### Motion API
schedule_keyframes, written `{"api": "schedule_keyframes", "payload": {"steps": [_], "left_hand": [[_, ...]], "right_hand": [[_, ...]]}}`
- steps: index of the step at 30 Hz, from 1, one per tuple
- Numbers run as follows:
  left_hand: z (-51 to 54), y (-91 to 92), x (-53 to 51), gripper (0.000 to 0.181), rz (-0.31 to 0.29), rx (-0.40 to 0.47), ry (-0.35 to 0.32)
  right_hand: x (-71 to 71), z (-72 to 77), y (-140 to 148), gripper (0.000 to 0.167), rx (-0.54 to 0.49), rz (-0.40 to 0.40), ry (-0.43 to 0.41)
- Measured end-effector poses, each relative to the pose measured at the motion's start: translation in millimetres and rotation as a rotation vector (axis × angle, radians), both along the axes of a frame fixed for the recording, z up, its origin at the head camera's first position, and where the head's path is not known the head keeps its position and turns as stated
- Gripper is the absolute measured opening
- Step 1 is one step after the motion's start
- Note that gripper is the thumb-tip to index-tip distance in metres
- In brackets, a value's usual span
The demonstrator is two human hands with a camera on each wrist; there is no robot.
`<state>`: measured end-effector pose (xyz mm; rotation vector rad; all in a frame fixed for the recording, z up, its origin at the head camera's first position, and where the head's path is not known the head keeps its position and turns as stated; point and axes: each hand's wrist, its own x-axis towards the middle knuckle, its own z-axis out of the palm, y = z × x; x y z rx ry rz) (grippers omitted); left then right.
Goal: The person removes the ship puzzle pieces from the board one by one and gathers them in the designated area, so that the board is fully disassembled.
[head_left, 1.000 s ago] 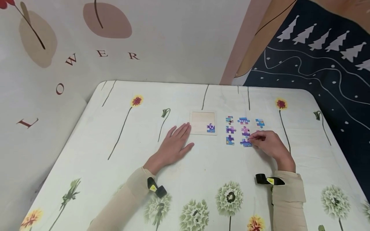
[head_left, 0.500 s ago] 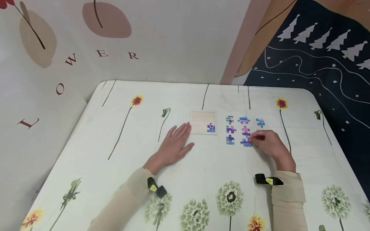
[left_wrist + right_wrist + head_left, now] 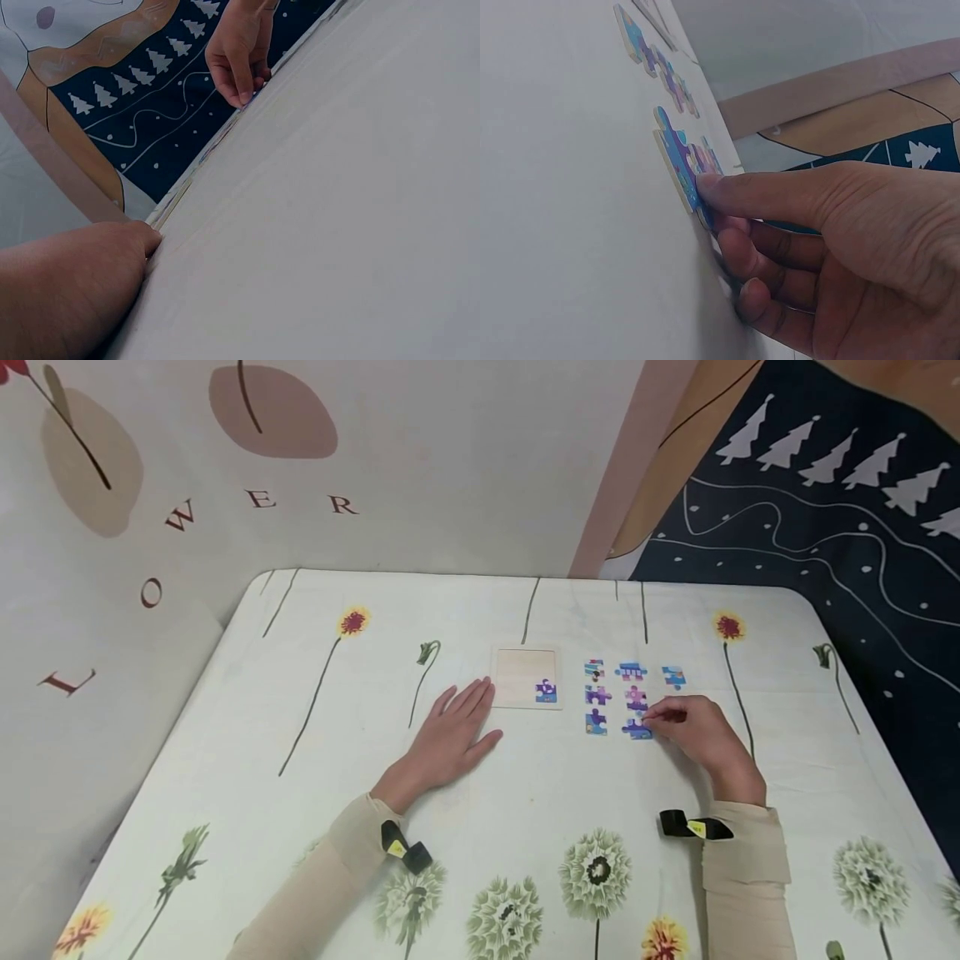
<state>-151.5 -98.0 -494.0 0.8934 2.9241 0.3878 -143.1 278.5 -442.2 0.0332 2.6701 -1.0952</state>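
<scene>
My left hand lies flat with straight fingers, its fingertips touching the left edge of a square wooden puzzle tray. One purple-blue jigsaw piece sits in the tray's lower right corner. To the right, my right hand pinches the right end of a blue-purple jigsaw piece between thumb and index finger. In the right wrist view that jigsaw piece is close to the tabletop; whether it is lifted I cannot tell. My right hand's other fingers are loosely curled.
Several loose jigsaw pieces lie in columns between the tray and my right hand. Another piece lies just beyond that hand. A flower-printed white cloth covers the table, whose far edge meets a wall.
Both hands stay almost still, the right at the same jigsaw piece. The head view has shifted very slightly.
</scene>
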Motion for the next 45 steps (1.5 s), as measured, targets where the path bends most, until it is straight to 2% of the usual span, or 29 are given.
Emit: {"api": "schedule_keyframes", "payload": {"steps": [15, 23, 31, 37, 45], "left_hand": [[0.4, -0.3, 0.3, 0.073, -0.001, 0.004, -0.005], [2.9, -1.1, 2.5, 0.074, 0.005, 0.008, -0.016], [2.1, -2.1, 2.4, 0.074, -0.004, 0.019, -0.02], [1.6, -3.1, 2.3, 0.074, -0.003, 0.014, -0.014], [4.3, -1.4, 3.7, 0.074, 0.0, 0.011, -0.021]], "right_hand": [[-0.3, -1.8, -1.9, 0.011, -0.011, 0.012, 0.033], [-0.4, 3.2, -8.4, 0.007, 0.04, 0.045, 0.099], [-4.8, 8.5, -25.9, 0.006, 0.04, 0.048, 0.174], [-13.5, 5.9, -41.8, 0.005, 0.006, 0.099, 0.209], [-24.6, 5.8, -72.0, 0.004, -0.048, 0.133, 0.185]]}}
